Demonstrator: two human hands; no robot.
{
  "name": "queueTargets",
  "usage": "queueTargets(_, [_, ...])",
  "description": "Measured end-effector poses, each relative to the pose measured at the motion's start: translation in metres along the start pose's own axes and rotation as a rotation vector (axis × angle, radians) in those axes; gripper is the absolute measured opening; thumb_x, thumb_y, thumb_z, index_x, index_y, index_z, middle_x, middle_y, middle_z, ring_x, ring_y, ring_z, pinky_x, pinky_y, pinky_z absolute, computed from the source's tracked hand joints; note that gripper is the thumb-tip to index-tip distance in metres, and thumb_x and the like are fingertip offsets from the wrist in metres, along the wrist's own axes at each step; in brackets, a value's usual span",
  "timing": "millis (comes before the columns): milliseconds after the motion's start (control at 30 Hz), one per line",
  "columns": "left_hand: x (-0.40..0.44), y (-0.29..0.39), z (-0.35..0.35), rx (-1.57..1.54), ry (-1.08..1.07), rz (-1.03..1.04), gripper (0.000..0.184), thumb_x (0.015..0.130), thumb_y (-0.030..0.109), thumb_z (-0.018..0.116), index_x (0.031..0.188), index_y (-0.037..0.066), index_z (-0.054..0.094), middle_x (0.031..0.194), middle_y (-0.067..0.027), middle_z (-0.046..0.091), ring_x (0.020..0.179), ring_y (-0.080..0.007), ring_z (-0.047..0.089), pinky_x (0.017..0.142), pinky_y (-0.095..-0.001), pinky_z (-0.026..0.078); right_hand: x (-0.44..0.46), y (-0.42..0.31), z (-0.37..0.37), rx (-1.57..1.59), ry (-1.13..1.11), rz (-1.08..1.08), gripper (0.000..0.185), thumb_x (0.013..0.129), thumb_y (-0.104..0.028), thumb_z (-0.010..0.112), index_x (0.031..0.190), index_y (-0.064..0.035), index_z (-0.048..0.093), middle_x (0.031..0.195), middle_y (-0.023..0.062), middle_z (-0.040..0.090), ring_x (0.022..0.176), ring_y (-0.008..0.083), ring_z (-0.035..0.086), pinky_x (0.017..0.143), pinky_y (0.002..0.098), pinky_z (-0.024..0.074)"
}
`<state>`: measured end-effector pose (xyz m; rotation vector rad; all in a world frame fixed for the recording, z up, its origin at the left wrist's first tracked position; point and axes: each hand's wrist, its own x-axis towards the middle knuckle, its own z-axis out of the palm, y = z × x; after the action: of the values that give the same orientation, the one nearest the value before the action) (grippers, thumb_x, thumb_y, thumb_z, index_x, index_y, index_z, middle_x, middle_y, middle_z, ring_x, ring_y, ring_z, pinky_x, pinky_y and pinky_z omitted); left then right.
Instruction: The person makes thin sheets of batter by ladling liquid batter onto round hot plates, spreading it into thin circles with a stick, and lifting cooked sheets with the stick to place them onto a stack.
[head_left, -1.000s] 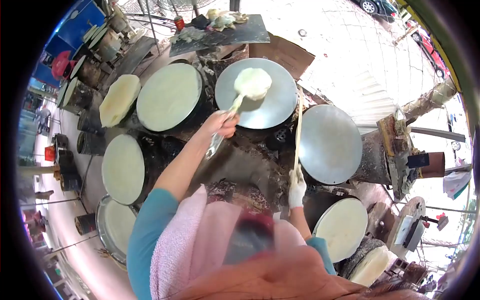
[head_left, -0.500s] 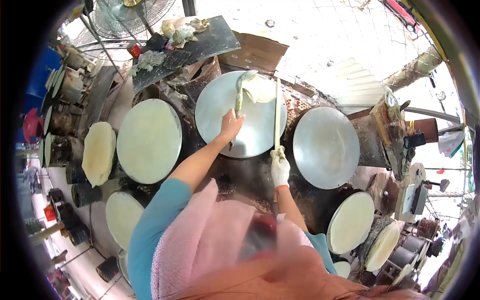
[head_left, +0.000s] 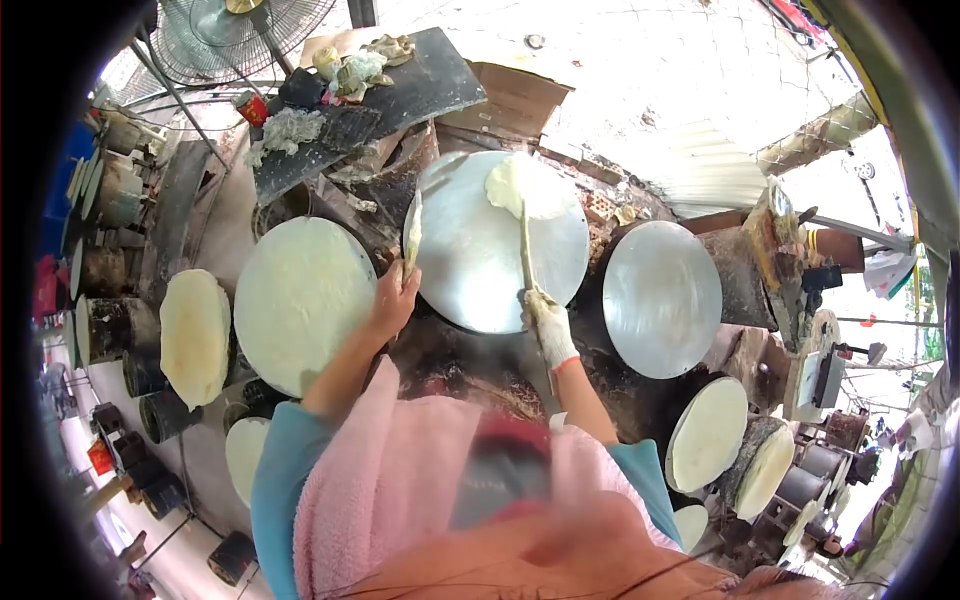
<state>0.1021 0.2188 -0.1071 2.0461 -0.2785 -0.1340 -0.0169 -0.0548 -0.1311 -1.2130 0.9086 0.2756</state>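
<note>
My bare left hand (head_left: 395,298) is closed round the handle of a batter-coated ladle (head_left: 414,232), at the left rim of the middle griddle (head_left: 465,280). The ladle's far end is blurred. In a white glove, my right hand (head_left: 548,325) grips a long flat wooden spreader (head_left: 526,250) at the griddle's near right edge. The spreader reaches across the metal to a patch of pale batter (head_left: 508,184) on the far part of the griddle, its tip touching or just over the batter.
Left stands a round griddle covered with a pale sheet (head_left: 302,305); right is a bare metal griddle (head_left: 662,300). More sheets (head_left: 195,335) lie on round plates at both sides. Behind are a dark board (head_left: 420,85) with rags, a cardboard piece (head_left: 515,100) and a fan (head_left: 235,35).
My left hand has drawn the ladle left and back from over the batter to the griddle's left rim. My right hand has swung the spreader left, its tip now at the batter.
</note>
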Motion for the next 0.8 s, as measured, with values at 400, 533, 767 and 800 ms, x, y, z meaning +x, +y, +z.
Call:
queueTargets(400, [-0.059, -0.011, -0.001, -0.095, 0.123, -0.278, 0.019, 0.09, 0.012, 0.056, 0.079, -0.002, 0.05, 0.06, -0.0129, 0.049, 0.055, -0.0235, 0.046, 0.054, -0.0362, 0.04, 0.02, -0.025, -0.022, -0.168, -0.166, -0.016, 0.027, 0.089, -0.032, 0.066, 0.098, -0.0075, 0.068, 0.063, -0.0068, 0.051, 0.05, 0.0033, 0.041, 0.045, 0.0202, 0.0298])
queueTargets(533, [-0.062, 0.013, 0.001, 0.09, 0.183, -0.172, 0.019, 0.09, 0.013, 0.055, 0.078, -0.002, 0.049, 0.061, -0.0131, 0.05, 0.056, -0.0233, 0.047, 0.055, -0.0357, 0.042, 0.061, -0.028, -0.092, -0.163, -0.159, -0.475, 0.035, 0.089, -0.019, 0.066, 0.119, -0.0004, 0.061, 0.084, -0.0041, 0.06, 0.063, 0.002, 0.047, 0.055, 0.0184, 0.0359])
queueTargets(767, [-0.08, 0.003, 0.018, 0.133, 0.275, -0.222, 0.019, 0.09, 0.013, 0.055, 0.079, -0.002, 0.05, 0.062, -0.0114, 0.05, 0.057, -0.0184, 0.047, 0.056, -0.0351, 0.042, 0.047, -0.084, -0.071, -0.404, -0.379, 0.085, 0.027, 0.089, -0.022, 0.067, 0.107, -0.0028, 0.066, 0.074, -0.0048, 0.058, 0.057, 0.0018, 0.046, 0.049, 0.0167, 0.0334])
queueTargets(800, [-0.079, 0.023, 0.017, -0.021, 0.26, -0.422, 0.019, 0.09, 0.013, 0.055, 0.08, -0.002, 0.05, 0.062, -0.0112, 0.05, 0.057, -0.0184, 0.047, 0.056, -0.0353, 0.042, 0.06, -0.075, -0.078, -0.377, -0.405, 0.0, 0.029, 0.088, -0.02, 0.067, 0.11, -0.0012, 0.065, 0.078, -0.0032, 0.06, 0.061, 0.0024, 0.049, 0.053, 0.017, 0.0364])
